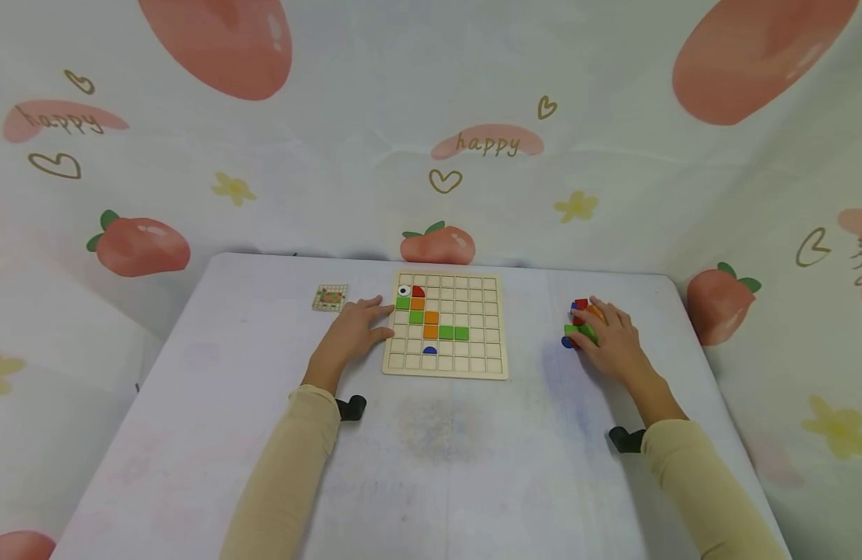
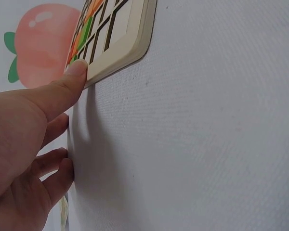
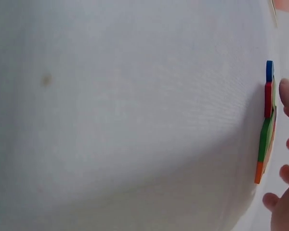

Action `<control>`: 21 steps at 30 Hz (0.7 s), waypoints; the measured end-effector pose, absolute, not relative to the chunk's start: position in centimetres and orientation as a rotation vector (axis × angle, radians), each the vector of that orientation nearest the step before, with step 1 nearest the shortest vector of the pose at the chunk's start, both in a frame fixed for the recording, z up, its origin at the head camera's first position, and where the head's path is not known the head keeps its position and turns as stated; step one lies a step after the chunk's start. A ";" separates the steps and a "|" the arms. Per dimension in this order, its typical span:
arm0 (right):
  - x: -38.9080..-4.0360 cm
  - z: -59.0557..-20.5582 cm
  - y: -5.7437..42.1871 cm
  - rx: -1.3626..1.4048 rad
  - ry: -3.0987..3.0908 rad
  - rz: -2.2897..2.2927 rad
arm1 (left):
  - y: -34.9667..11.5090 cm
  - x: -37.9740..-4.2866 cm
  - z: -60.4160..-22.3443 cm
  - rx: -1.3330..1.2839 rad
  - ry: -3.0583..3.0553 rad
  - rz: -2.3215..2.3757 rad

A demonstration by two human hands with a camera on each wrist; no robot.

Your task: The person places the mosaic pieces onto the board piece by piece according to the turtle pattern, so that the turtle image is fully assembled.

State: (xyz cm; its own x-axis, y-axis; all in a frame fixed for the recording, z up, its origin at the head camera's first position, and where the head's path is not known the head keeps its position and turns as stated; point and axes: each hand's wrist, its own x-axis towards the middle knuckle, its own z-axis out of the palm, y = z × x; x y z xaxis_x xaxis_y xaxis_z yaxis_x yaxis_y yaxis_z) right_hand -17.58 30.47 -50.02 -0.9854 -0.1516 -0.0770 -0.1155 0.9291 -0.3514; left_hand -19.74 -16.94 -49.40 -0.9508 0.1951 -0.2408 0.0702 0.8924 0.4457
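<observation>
A light wooden grid board (image 1: 445,376) lies on the table, its cells partly filled with flat tiles. My left hand (image 1: 350,334) rests at its left edge, the thumb (image 2: 77,70) touching the rim and the other fingers loosely bent. On the board are a round eye tile (image 1: 404,291), a red curved tile (image 1: 418,292), several green and orange squares and a blue half-round tile (image 1: 429,351). To the right, my right hand (image 1: 616,346) hovers over or touches a small pile of coloured pieces (image 1: 586,333), fingers spread. Contact there is hard to tell.
A small pattern card (image 1: 330,297) lies left of the board, beyond the left hand. Black wrist mounts (image 1: 352,407) sit below both hands. Behind the white-covered table (image 1: 445,498) hangs a printed cloth (image 1: 375,117).
</observation>
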 end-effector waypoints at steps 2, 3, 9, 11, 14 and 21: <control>-17.4 -50.0 30.4 -0.219 2.996 -0.529 | -16.9 -19.7 -49.4 0.192 2.780 0.642; -17.4 -50.0 30.4 -0.226 3.002 -0.524 | -16.9 -19.7 -49.4 0.186 2.778 0.649; -17.3 -50.0 30.2 -0.230 3.014 -0.569 | -16.8 -19.7 -49.2 0.174 2.764 0.654; -17.4 -50.0 30.1 -0.216 3.008 -0.618 | -16.8 -19.7 -49.1 0.176 2.763 0.648; -17.6 -50.0 30.0 -0.202 2.998 -0.688 | -16.8 -19.6 -49.1 0.177 2.766 0.648; -18.1 -49.4 29.4 -0.157 2.940 -0.841 | -16.8 -19.6 -49.0 0.177 2.763 0.647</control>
State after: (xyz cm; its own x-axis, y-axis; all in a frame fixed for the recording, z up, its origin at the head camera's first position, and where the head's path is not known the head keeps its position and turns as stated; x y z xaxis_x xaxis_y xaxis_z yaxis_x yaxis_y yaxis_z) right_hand -18.10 29.41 -49.44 -0.9916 -0.1199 -0.0483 -0.0762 0.8443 -0.5304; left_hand -19.56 -16.79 -48.97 -0.9483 0.1849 -0.2579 0.0511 0.8911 0.4509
